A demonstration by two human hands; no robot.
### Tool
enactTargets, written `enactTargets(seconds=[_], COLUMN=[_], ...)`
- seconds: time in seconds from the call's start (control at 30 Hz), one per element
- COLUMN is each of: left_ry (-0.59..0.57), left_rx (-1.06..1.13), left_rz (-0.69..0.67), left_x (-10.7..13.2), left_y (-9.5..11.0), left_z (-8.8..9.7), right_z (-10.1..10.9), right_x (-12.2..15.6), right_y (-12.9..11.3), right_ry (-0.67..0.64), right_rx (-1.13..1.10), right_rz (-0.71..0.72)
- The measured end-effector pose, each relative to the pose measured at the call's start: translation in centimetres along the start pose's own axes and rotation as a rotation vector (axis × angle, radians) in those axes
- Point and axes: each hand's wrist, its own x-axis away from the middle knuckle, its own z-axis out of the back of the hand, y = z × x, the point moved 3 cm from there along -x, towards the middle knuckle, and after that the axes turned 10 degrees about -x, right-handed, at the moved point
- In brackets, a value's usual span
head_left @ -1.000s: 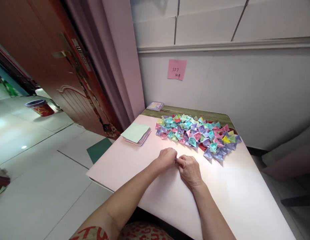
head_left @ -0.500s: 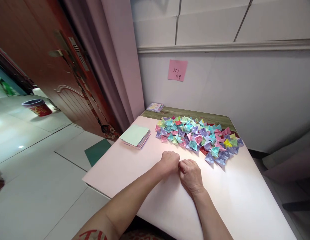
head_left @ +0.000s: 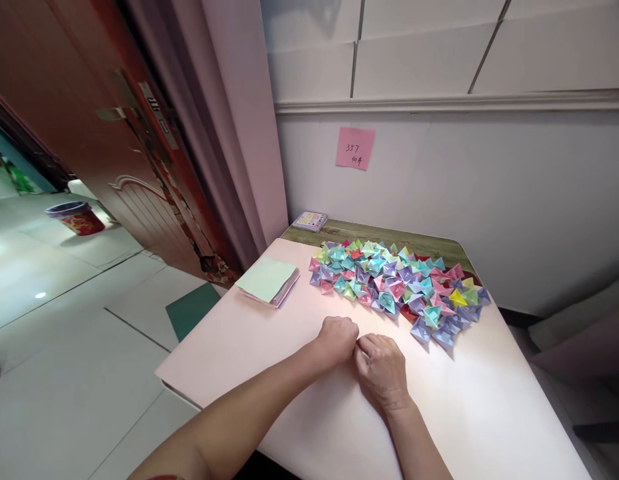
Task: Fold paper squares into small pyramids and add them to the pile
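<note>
My left hand (head_left: 338, 341) is curled closed, low over the pale pink tabletop (head_left: 229, 340). Against it, knuckles nearly touching, my right hand (head_left: 383, 368) is closed too, and whatever lies between the fingers is hidden. Beyond both hands spreads a crowd of small folded paper boats (head_left: 389, 273) in purple, turquoise, pink, green, red and yellow. To the left of my left hand lies a stack of square paper sheets (head_left: 268, 280), pale green on top.
At the table's far left corner, a small pack of printed cards (head_left: 310, 221) rests on the wood-grain strip. A pink note (head_left: 356, 148) is stuck to the wall behind. A dark green board (head_left: 192, 310) is at the left, below table level, and a red bin (head_left: 76, 218) stands farther off.
The camera view has shifted slightly, so the table and paper boats sit a little lower in the picture. Both hands stay closed and together in nearly the same spot.
</note>
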Motion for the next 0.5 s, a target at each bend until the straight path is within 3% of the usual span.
enactTargets(seconds=[0.23, 0.5], left_ry=[0.071, 0.152], left_rx=[0.049, 0.17], left_rz=[-0.054, -0.081], left_x=[0.7, 0.6], left_y=[-1.7, -2.7], left_z=[-1.4, -2.3], right_z=[-0.4, -0.5], right_x=[0.1, 0.0], right_y=[-0.1, -0.1], right_ry=[0.073, 0.062], right_rx=[0.09, 0.077], right_rz=[-0.029, -0.065])
